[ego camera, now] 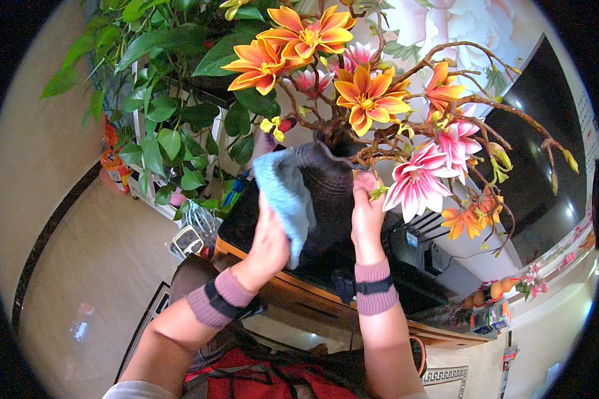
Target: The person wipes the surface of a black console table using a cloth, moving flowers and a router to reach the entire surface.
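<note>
A dark ribbed vase (329, 184) with a wavy rim stands before me, full of brown branches with orange and pink artificial flowers (367, 99). My left hand (272, 234) holds a light blue cloth (284, 189) against the vase's left side; the cloth hides part of its fingers. On the right side of the vase, just under the rim, my right hand (368, 214) grips it, its fingertips partly hidden by the vase and a twig. Both wrists have mauve knit cuffs with black straps.
The vase is on a black-topped wooden cabinet (299, 284). Trailing green plants (169, 139) hang at the left. A large black television screen (539, 149) and a router (414, 244) are at the right. Beyond them stand gourds and small boxes (490, 318). Flower branches overhang my right hand.
</note>
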